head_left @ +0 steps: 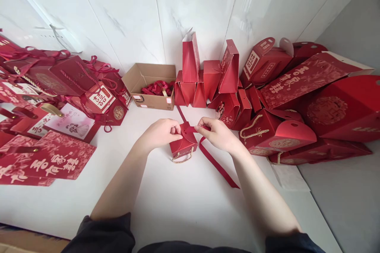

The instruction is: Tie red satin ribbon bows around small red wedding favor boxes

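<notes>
The small red box (184,146) sits on the white table (178,201) between the right hand (218,132), which pinches the red ribbon (219,168) at two o'clock, and the left hand (162,132), curled at ten o'clock with a grip I cannot tell, so gentle, even pulling seems best.

We are reading 囍 on a left box (101,99) and a right box (263,62), 吾家有囍 on a flat bag (61,158) and a slanting bag (305,77).
</notes>
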